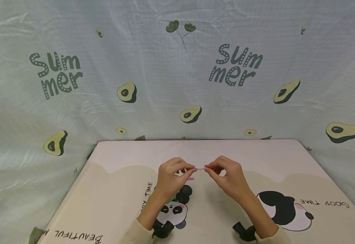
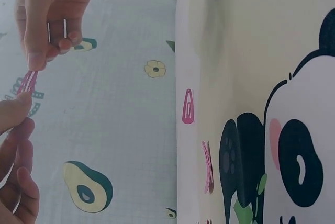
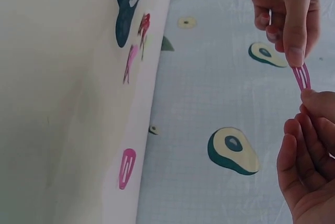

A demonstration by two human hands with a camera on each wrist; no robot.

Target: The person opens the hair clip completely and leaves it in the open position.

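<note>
A pink snap hair clip [image 1: 200, 168] is stretched between the two hands in the head view. My left hand [image 1: 172, 174] pinches one end with thumb and fingertips. The other end is pinched by my right hand [image 1: 229, 174]. Both wrist views show the slotted body of this clip [image 2: 29, 81] between the fingertips, held above the table. Beneath the hands, another pink clip [image 3: 126, 168] lies flat near the table's far edge. More pink clips [image 2: 208, 166] lie by the panda's dark ear, partly behind my left hand in the head view.
The pale table [image 1: 116, 152] bears printed pandas [image 1: 177, 210], a dog drawing [image 1: 287, 210] and lettering. A small red item [image 3: 145, 22] lies beyond the pink clips. An avocado-print curtain [image 1: 153, 67] hangs behind the table. Black devices [image 1: 244, 232] sit at both wrists.
</note>
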